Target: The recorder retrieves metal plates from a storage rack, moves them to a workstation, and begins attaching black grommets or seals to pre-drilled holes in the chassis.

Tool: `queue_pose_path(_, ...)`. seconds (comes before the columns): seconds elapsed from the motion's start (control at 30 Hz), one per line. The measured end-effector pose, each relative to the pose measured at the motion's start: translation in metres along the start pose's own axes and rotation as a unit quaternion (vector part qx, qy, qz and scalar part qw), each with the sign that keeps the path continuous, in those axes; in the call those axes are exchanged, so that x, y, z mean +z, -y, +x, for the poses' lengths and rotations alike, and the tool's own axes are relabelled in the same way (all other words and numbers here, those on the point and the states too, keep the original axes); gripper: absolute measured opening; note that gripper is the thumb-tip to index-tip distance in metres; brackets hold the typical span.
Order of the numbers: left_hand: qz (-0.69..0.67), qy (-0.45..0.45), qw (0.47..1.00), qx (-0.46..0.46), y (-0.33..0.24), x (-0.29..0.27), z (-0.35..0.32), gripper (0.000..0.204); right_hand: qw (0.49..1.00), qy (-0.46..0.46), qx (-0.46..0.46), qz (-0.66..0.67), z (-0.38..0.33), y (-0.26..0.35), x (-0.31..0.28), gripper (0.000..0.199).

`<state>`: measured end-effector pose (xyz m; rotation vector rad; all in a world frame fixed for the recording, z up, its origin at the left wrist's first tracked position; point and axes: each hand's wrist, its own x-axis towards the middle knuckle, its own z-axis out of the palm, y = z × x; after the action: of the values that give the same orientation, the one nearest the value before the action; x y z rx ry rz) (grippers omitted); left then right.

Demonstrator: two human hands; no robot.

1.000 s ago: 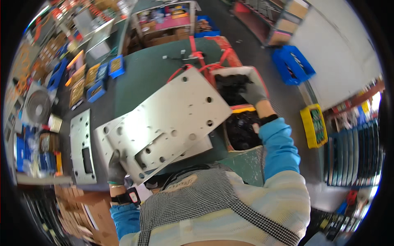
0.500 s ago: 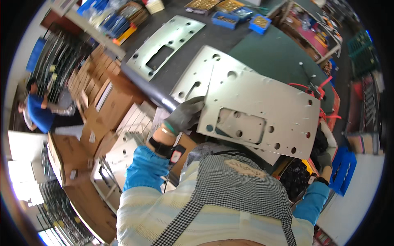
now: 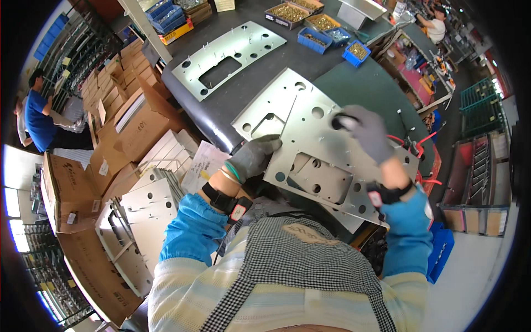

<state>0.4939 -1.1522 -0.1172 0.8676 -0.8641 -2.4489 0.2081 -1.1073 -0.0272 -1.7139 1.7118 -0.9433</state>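
Table [image 3: 243, 88]: dark top, green mat [image 3: 359, 83]. Toward far edge: cardboard tray [image 3: 279, 21] of brass-coloured pieces; three small blue bins [image 3: 310, 46]; pale metal box [image 3: 353, 15]. Far left corner: blue trays [image 3: 168, 26] on yellow box [image 3: 177, 36]. Right edge: red cords [image 3: 423, 145]. Beyond left edge: cartons [image 3: 145, 124]; person in blue [image 3: 38, 124]. Beyond right edge: green crates [image 3: 480, 91], blue tub [image 3: 442, 252].

Hands in grey gloves: two, left hand [image 3: 251, 157], right hand [image 3: 364, 133]. Bright-blue cloth sleeves [image 3: 191, 227]: two. Black wristbands [image 3: 218, 199]: two. Flat silver metal plates with holes [image 3: 307, 135], tabletop only: at least three. Co-workers [image 3: 40, 122]: three.
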Motion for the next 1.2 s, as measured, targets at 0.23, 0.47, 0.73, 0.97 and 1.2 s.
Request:
queue_pose_path(0.23, 0.331, -0.068, 0.941, 0.025, -0.002, 0.012, 0.000, 0.045, 0.927, -0.017, -0.064, -0.369, 0.069, -0.016, 0.058, 0.010)
queue_pose_path(0.47, 0.399, -0.087, 0.909, 0.082, -0.005, 0.009, 0.000, 0.040, 0.898, -0.014, -0.127, -0.421, 0.054, -0.015, 0.059, 0.010)
queue_pose_path(0.73, 0.471, -0.121, 0.864, 0.131, 0.015, -0.003, 0.021, 0.045, 0.830, 0.021, -0.084, -0.551, 0.058, -0.018, 0.061, 0.024)
queue_pose_path(0.97, 0.421, -0.105, 0.889, 0.143, 0.013, 0.010, 0.013, 0.040, 0.827, 0.049, -0.020, -0.560, 0.055, -0.001, 0.062, 0.020)
queue_pose_path(1.2, 0.444, -0.097, 0.881, 0.135, 0.009, 0.007, 0.024, 0.042, 0.860, 0.103, -0.031, -0.499, 0.080, -0.010, 0.047, 0.019)
